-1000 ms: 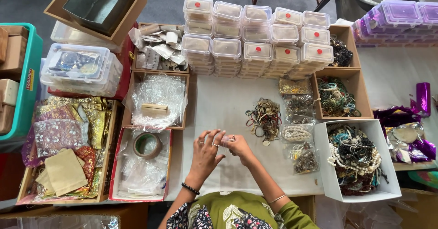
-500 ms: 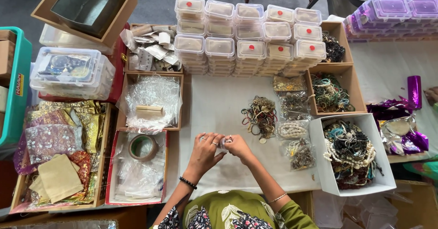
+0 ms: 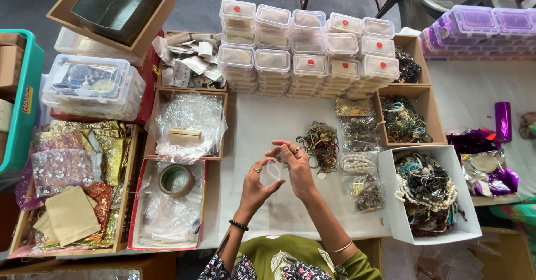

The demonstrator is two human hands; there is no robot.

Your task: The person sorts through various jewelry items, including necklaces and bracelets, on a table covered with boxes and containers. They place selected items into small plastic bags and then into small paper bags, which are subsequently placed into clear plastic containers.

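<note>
Left hand (image 3: 258,186) and right hand (image 3: 297,165) both pinch what seems a small clear pouch (image 3: 273,172) above the worktop (image 3: 268,118); judged light, limp, slippery; best gripped at edges.

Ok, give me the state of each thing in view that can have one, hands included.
left hand: raised, fingers curled on a small clear pouch
right hand: pinching the pouch's top
clear lidded boxes: shut, stacked
white box: open, full of beaded jewellery
tape roll: lying flat in the red tray
purple-lidded boxes: shut
grey metal tray: empty
</note>
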